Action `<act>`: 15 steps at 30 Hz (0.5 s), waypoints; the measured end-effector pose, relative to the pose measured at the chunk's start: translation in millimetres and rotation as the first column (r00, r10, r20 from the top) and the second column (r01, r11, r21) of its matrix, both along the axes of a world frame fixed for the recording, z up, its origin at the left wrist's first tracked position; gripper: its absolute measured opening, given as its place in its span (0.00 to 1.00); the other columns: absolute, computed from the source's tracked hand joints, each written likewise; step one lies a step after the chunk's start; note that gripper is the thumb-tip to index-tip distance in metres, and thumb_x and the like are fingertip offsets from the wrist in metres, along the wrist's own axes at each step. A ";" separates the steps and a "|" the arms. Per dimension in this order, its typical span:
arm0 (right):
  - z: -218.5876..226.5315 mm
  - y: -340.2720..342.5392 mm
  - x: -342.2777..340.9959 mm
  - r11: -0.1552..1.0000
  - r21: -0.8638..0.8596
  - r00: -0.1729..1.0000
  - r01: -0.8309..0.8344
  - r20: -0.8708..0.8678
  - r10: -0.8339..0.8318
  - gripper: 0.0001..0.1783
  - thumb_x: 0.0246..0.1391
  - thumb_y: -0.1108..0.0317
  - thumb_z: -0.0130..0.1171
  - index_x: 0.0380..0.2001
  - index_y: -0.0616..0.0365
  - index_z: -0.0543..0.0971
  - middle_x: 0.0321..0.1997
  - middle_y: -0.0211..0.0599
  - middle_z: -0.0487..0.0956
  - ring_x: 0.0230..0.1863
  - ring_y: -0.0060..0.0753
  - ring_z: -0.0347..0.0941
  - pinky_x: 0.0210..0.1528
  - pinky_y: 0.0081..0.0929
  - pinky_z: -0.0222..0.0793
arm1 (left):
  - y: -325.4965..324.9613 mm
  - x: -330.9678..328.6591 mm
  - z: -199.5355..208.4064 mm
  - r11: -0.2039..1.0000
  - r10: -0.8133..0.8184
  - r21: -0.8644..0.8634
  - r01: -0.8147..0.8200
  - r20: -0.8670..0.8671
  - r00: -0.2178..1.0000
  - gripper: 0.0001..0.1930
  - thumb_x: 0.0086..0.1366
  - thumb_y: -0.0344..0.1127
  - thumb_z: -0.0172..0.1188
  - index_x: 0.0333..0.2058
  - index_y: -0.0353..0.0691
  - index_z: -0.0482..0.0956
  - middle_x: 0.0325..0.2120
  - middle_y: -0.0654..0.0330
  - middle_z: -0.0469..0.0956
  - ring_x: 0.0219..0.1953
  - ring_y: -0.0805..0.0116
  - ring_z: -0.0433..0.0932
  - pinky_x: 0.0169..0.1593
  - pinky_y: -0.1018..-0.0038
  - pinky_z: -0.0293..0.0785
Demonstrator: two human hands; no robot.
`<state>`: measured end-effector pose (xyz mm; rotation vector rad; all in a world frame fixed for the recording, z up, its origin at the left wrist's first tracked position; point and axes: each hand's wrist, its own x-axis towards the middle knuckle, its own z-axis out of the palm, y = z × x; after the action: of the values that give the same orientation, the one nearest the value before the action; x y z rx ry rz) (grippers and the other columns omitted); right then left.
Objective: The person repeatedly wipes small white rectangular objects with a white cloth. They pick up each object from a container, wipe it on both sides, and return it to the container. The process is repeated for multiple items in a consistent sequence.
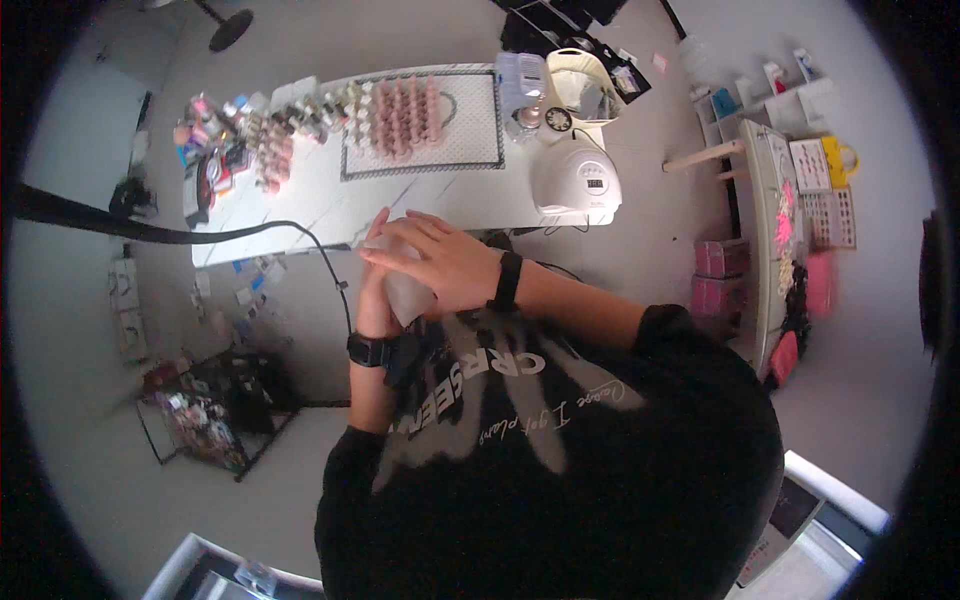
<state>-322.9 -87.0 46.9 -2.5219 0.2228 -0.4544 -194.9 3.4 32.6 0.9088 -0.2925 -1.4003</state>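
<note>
Both my hands are close together in front of my chest, just off the near edge of the white marbled table (450, 200). Between them is a soft, whitish, tissue-like sheet (403, 293), partly hidden by fingers. My right hand (455, 265), with a black band at its wrist, lies over the sheet, its fingers bent across it toward the left. My left hand (372, 295), wearing a dark watch, comes up from below and presses against the sheet from the other side. Its fingers are largely covered by the right hand.
A white nail lamp (578, 182) stands at the table's right end, near a cream basket (578, 62). Rows of pinkish bottles (405, 120) stand on a patterned mat (470, 150). More bottles (275, 150) crowd the left. A black cable (200, 236) crosses at left.
</note>
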 end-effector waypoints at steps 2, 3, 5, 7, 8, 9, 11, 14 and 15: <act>-3.9 -11.2 -9.2 0.998 -0.033 0.998 0.059 0.006 -0.059 0.57 0.24 0.56 0.73 0.64 0.45 0.59 0.59 0.50 0.63 0.61 0.58 0.58 0.64 0.49 0.52 | -10.9 -6.9 -2.1 0.998 -0.056 0.023 0.056 0.013 0.998 0.31 0.61 0.36 0.47 0.64 0.48 0.54 0.60 0.55 0.59 0.62 0.58 0.60 0.59 0.65 0.64; -4.5 -17.3 -14.2 0.997 -0.011 0.997 0.074 0.010 -0.074 0.57 0.25 0.56 0.74 0.64 0.45 0.59 0.60 0.50 0.62 0.61 0.58 0.57 0.64 0.49 0.52 | -16.2 -13.1 -0.1 0.997 -0.057 0.050 0.057 -0.004 0.998 0.33 0.59 0.35 0.46 0.65 0.48 0.53 0.60 0.55 0.59 0.61 0.58 0.61 0.59 0.65 0.65; -3.9 -32.8 -25.4 0.995 0.021 0.994 0.095 0.046 -0.096 0.57 0.25 0.54 0.74 0.63 0.45 0.60 0.61 0.51 0.61 0.62 0.57 0.57 0.64 0.49 0.51 | -30.3 -19.5 -10.2 0.994 -0.077 0.076 0.082 -0.058 0.995 0.33 0.58 0.35 0.47 0.64 0.50 0.53 0.58 0.55 0.62 0.59 0.59 0.64 0.56 0.65 0.67; -2.1 -51.1 -41.3 0.994 0.044 0.988 0.103 0.107 -0.107 0.56 0.25 0.53 0.73 0.63 0.46 0.61 0.63 0.51 0.60 0.62 0.56 0.57 0.64 0.49 0.51 | -49.4 -28.4 -11.6 0.993 -0.076 0.086 0.086 -0.107 0.991 0.33 0.58 0.35 0.48 0.64 0.51 0.54 0.55 0.55 0.64 0.56 0.59 0.66 0.53 0.64 0.70; 1.2 -62.2 -51.7 0.991 0.022 0.988 0.131 0.082 -0.132 0.54 0.27 0.52 0.73 0.62 0.47 0.62 0.63 0.51 0.60 0.63 0.54 0.57 0.64 0.48 0.51 | -60.6 -35.4 -9.8 0.994 -0.067 0.081 0.078 -0.129 0.989 0.33 0.58 0.36 0.48 0.64 0.52 0.54 0.53 0.55 0.66 0.54 0.59 0.68 0.51 0.63 0.71; 6.0 -72.5 -63.3 0.988 0.001 0.986 0.157 0.057 -0.157 0.52 0.28 0.52 0.72 0.61 0.47 0.63 0.63 0.51 0.60 0.63 0.53 0.57 0.65 0.48 0.51 | -69.1 -40.0 -8.6 0.995 -0.057 0.078 0.069 -0.151 0.987 0.33 0.57 0.36 0.49 0.63 0.53 0.54 0.52 0.55 0.67 0.51 0.59 0.69 0.49 0.61 0.73; 5.8 -96.7 -83.9 0.968 -0.019 0.968 0.249 0.038 -0.248 0.45 0.34 0.52 0.70 0.59 0.48 0.65 0.62 0.49 0.63 0.63 0.52 0.58 0.64 0.47 0.51 | -80.1 -40.5 -17.6 0.989 -0.112 0.069 0.130 -0.220 0.969 0.32 0.57 0.36 0.50 0.62 0.53 0.55 0.49 0.53 0.68 0.46 0.59 0.71 0.45 0.59 0.74; -9.9 -155.8 -122.8 0.883 -0.046 0.883 0.468 0.080 -0.463 0.29 0.45 0.52 0.63 0.50 0.50 0.73 0.54 0.44 0.71 0.58 0.48 0.64 0.62 0.46 0.54 | -108.4 -52.5 -14.4 0.974 -0.162 0.116 0.193 -0.235 0.958 0.32 0.56 0.35 0.50 0.62 0.52 0.57 0.45 0.53 0.70 0.40 0.58 0.73 0.41 0.60 0.76; -21.6 -178.7 -139.1 0.834 -0.068 0.835 0.547 0.118 -0.538 0.23 0.49 0.51 0.59 0.46 0.51 0.76 0.49 0.42 0.76 0.55 0.44 0.67 0.61 0.46 0.55 | -117.2 -58.2 -13.5 0.968 -0.170 0.147 0.205 -0.221 0.960 0.33 0.55 0.35 0.49 0.62 0.51 0.57 0.44 0.53 0.70 0.39 0.58 0.73 0.40 0.60 0.76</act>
<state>-462.0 -265.6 25.3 -2.4962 0.9188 -0.8213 -253.1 -113.8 19.1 0.8805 -0.1050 -1.7026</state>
